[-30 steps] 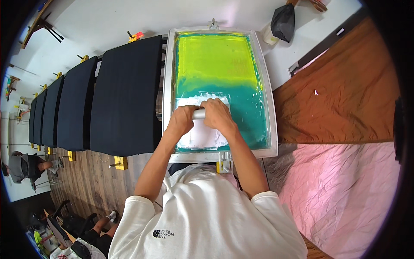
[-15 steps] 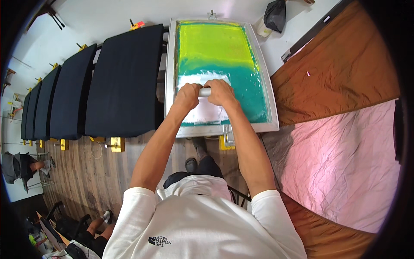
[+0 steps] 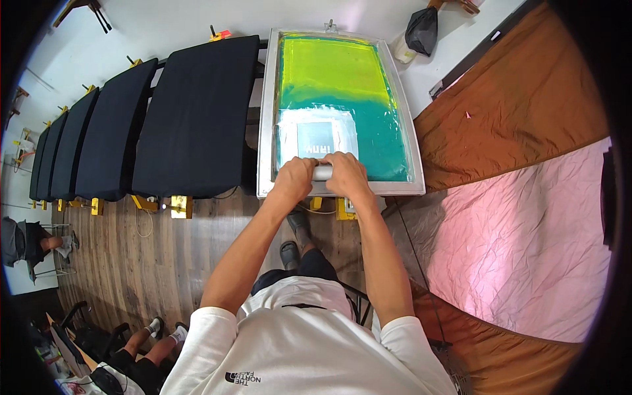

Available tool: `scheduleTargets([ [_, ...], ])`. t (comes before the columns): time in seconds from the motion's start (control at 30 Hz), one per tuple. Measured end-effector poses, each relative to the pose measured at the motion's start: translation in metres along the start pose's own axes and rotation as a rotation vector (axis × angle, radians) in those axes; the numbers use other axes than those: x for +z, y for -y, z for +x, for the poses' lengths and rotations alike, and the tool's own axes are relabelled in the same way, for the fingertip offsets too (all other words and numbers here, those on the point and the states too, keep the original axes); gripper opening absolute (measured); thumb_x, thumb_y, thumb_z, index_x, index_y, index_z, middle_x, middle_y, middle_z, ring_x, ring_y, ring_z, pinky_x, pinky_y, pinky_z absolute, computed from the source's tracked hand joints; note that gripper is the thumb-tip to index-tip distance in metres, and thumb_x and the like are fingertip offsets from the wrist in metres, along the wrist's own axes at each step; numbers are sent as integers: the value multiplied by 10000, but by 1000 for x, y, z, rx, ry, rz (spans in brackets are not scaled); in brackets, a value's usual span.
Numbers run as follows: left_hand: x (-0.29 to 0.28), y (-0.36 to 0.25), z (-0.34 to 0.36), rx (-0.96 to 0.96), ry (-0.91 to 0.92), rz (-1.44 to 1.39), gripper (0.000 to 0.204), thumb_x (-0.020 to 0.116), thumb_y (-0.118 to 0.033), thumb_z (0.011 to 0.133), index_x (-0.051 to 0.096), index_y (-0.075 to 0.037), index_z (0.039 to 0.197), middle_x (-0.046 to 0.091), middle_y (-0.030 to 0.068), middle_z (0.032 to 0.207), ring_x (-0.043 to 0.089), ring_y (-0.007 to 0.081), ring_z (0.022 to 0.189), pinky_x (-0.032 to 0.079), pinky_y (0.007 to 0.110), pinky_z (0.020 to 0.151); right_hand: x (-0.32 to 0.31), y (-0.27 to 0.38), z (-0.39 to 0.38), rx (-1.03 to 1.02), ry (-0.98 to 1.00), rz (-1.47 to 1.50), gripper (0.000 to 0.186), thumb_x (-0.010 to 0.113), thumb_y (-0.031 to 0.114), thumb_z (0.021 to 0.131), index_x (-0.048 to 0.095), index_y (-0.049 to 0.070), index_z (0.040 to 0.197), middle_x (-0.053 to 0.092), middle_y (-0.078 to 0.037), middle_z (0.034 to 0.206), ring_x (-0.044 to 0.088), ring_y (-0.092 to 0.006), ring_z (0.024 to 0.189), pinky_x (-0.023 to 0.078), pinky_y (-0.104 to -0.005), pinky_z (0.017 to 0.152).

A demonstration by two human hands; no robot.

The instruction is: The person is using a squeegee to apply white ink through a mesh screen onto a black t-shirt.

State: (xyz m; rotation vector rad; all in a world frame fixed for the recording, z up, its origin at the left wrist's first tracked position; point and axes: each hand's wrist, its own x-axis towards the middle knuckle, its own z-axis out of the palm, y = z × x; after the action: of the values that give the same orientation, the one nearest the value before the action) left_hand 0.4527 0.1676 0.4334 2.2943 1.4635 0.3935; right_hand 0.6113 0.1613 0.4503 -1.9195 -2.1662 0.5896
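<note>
My left hand (image 3: 295,178) and my right hand (image 3: 347,174) both grip the silver squeegee (image 3: 322,172), side by side near the front edge of an aluminium-framed printing screen (image 3: 415,158). The squeegee's blade is mostly hidden under my fingers. Behind it, white ink rings a greyish stencil window (image 3: 319,131) that shows some lettering. The screen mesh is teal, with a band of yellow-green (image 3: 329,62) over its back part. A metal clamp (image 3: 331,27) stands at the back of the frame.
Black padded platens (image 3: 187,118) with yellow brackets (image 3: 181,207) run off to the left. Brown fabric (image 3: 500,99) and pink crumpled sheeting (image 3: 507,243) lie at the right, a dark bag (image 3: 421,31) behind. Wooden floor (image 3: 164,270) lies below; other people's legs (image 3: 141,345) show at lower left.
Both hands have drawn the squeegee toward me to the screen's front edge, uncovering the lettered window in the white ink. More floor and my feet have come into view below.
</note>
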Motion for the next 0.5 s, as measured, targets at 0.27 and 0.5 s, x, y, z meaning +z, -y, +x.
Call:
scheduleTargets([
  [0.27,-5,6,2,9,92,1,268,654,12,706,703,-31,966,682,205,772,693,370,758,574,422,714,-7,3,4,-35,27,6,387,620,-16,660,725,68,1023,686,-192,982,630,-386,986,511,-467,859],
  [0.5,-32,13,50,37,385,108,314,659,-52,692,725,-32,998,702,225,874,697,368,837,564,422,771,-34,-3,42,-26,270,-48,380,628,41,638,737,90,999,701,-201,939,667,-393,900,539,-467,787],
])
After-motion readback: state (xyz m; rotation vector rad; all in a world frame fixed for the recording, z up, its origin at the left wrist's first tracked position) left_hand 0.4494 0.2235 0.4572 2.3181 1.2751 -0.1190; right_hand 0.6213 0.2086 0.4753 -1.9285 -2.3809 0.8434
